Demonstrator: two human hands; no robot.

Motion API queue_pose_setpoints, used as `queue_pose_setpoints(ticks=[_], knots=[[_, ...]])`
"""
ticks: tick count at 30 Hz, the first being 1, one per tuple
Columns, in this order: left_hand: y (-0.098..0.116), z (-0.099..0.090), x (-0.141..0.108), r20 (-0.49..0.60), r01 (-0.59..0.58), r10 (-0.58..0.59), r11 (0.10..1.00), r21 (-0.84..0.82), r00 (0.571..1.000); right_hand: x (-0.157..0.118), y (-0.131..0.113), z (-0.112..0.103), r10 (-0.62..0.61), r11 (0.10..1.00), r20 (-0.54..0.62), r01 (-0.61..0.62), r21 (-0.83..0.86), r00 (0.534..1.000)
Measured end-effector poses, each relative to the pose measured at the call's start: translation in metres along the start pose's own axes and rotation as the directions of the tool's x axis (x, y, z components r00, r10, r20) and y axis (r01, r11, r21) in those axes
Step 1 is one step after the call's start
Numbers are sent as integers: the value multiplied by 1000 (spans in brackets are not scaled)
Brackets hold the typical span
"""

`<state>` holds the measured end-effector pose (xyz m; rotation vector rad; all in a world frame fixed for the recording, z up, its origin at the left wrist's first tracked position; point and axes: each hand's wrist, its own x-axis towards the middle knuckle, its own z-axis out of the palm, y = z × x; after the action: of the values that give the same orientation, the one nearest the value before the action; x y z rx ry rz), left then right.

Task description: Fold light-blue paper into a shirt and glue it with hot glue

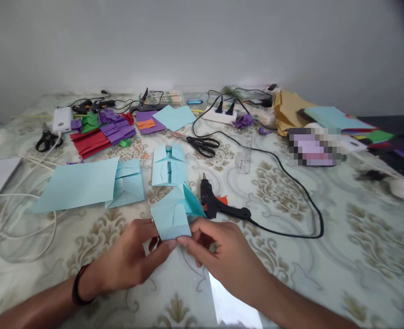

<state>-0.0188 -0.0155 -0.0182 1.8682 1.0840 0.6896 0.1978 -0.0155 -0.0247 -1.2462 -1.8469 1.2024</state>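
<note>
A folded light-blue paper [171, 217] is held up between my two hands, low in the middle of the head view. My left hand [138, 253] pinches its near-left edge, thumb in front and fingers behind. On the near-right edge, my right hand [219, 246] grips it the same way, the thumbs almost touching. Just beyond lies another creased light-blue paper piece [178, 172]. A black glue gun [219, 203] rests right of the held paper, nozzle pointing away. To the left, a flat light-blue sheet [82, 185] overlaps a folded blue piece [130, 185].
Black scissors [204, 145] and a clear ruler [245, 157] lie beyond the glue gun, whose cable loops right. Purple folded paper [118, 131], red folded paper [90, 142] and a white power bank [62, 119] sit back left. A power strip [219, 115] stands at the back.
</note>
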Motion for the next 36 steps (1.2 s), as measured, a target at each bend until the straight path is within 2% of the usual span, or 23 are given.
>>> queue_pose_setpoints(ticks=[2,5,9,11,17,19,22,25,27,29,32,36], knots=[[-1,-5,0,58,21,-21,1000,3,998,-1,0,-1,-18,999,25,19,-39,1000],[-9,-11,0,7,95,-95,991,-98,995,0,-3,-5,-44,998,74,47,-36,996],[-17,-10,-1,-17,122,-132,949,-291,991,2,-6,-8,-34,998,36,32,52,999],[-18,-7,-1,-46,118,-140,937,-330,989,2,-6,-7,-10,995,33,6,96,999],[-17,-2,-2,-78,102,-121,972,-213,990,3,-1,-1,-20,998,38,18,57,999],[-17,-2,-2,-163,59,-93,978,-202,982,3,1,-1,-43,999,36,43,10,998],[-18,-3,-4,-333,-48,5,991,-124,943,4,3,-2,-129,985,15,130,-117,992],[-20,-6,-4,-308,-114,119,993,33,944,4,5,-2,-209,952,-15,200,-230,978],[-21,-8,-4,-295,-124,137,990,60,946,5,7,-2,-238,939,-44,219,-265,970],[-22,-9,-2,-325,-95,89,995,-3,942,5,9,-1,-263,934,-85,232,-270,961],[-22,-10,1,-339,-30,-37,981,-191,940,4,9,-3,-269,948,-151,234,-214,951],[-21,-10,3,-319,43,-167,931,-363,933,5,2,-8,-188,981,-199,175,-78,962]])
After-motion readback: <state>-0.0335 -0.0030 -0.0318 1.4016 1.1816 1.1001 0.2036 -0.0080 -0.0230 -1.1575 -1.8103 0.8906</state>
